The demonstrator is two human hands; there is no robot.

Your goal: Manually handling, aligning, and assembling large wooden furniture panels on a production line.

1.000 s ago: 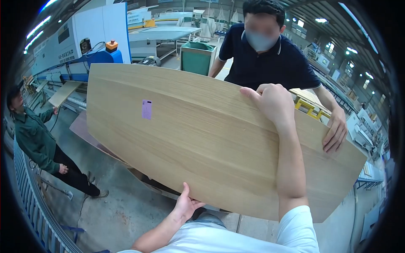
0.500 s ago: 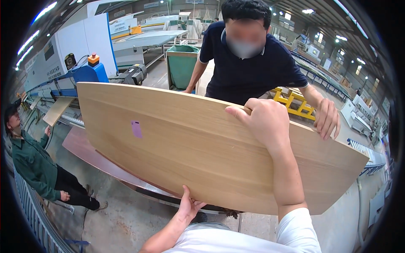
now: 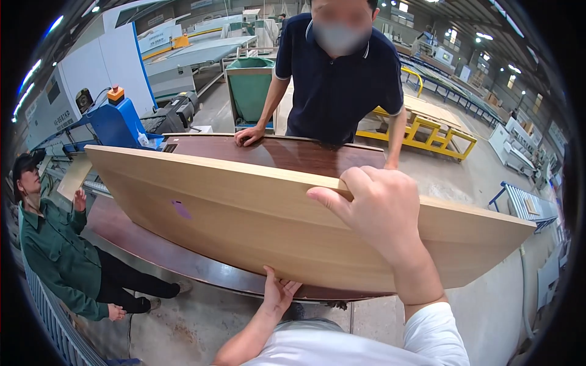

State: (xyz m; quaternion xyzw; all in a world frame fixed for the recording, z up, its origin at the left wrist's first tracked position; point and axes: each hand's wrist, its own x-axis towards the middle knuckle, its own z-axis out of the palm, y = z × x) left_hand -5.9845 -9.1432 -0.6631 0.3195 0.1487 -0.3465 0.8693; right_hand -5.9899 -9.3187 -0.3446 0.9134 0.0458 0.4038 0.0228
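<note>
Right hand (image 3: 384, 210): hooked tight round top of wood-grain panel (image 3: 262, 222) — likely steadying tilt
Left hand (image 3: 279, 294): loosely cupping lower edge — likely support

A table (image 3: 204, 145) with a smooth, dark reddish-brown top shows on both sides of a pale wooden board (image 3: 262, 222), which is tilted on its long edge above it; whether the lower edge touches the top is hard to tell. The near part of the top has a bluish shine. At the far side, a co-worker's hand (image 3: 249, 135) rests on the top near its pale rim. Grey concrete floor (image 3: 372, 323) lies below.
</note>
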